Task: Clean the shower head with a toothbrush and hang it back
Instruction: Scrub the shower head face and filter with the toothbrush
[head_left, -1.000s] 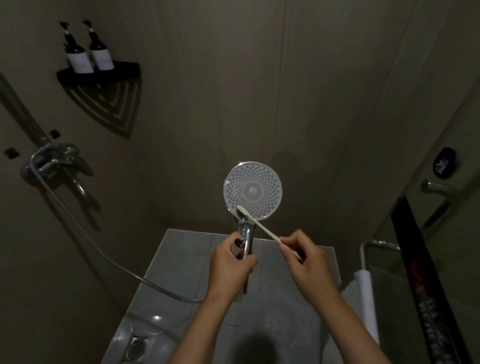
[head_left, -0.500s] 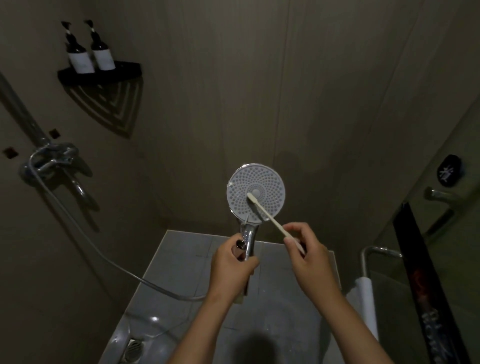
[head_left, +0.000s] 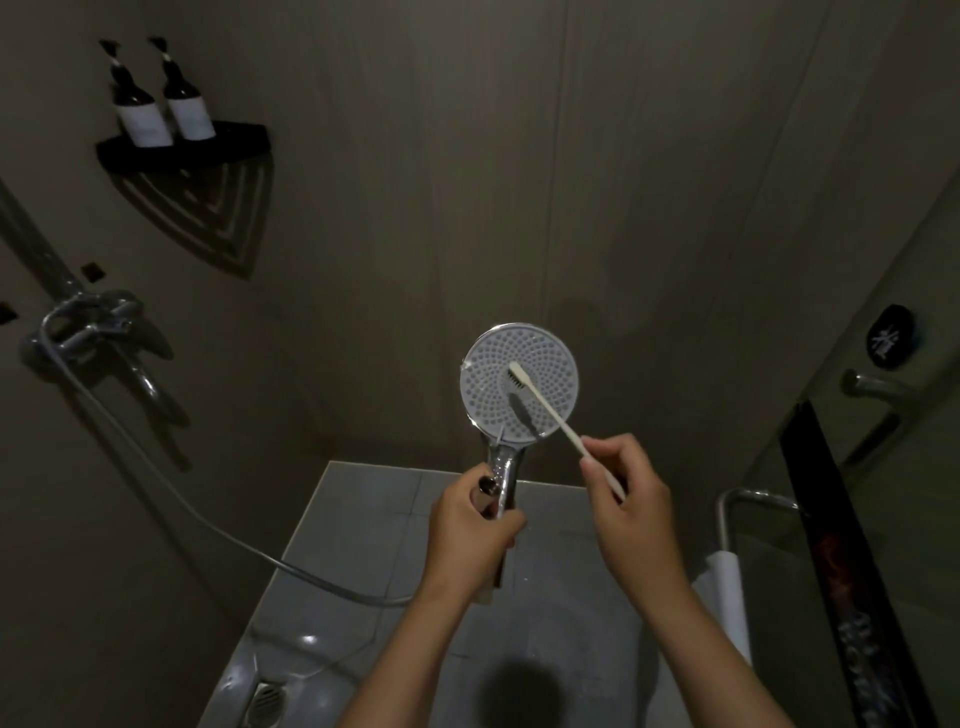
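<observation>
The round shower head (head_left: 540, 364) faces me at the middle of the view, its pale nozzle plate up and its chrome handle pointing down. My left hand (head_left: 467, 535) is wrapped around that handle. My right hand (head_left: 631, 512) pinches the lower end of a cream toothbrush (head_left: 558, 423). The brush slants up to the left and its bristled tip rests near the centre of the nozzle plate. A metal hose (head_left: 171, 493) runs from the handle to the mixer tap (head_left: 85, 325) on the left wall.
A black corner shelf (head_left: 208, 148) with two dark bottles (head_left: 158, 104) hangs at the upper left. Below lies the grey tiled floor (head_left: 363, 519) with a drain (head_left: 265, 704). At the right stand a glass door with a handle (head_left: 872, 387) and a chrome rail (head_left: 748, 501) holding a white towel.
The toothbrush tip has travelled up the nozzle plate, from its lower edge to near its centre. My right hand rose with it; my left hand kept its hold on the handle.
</observation>
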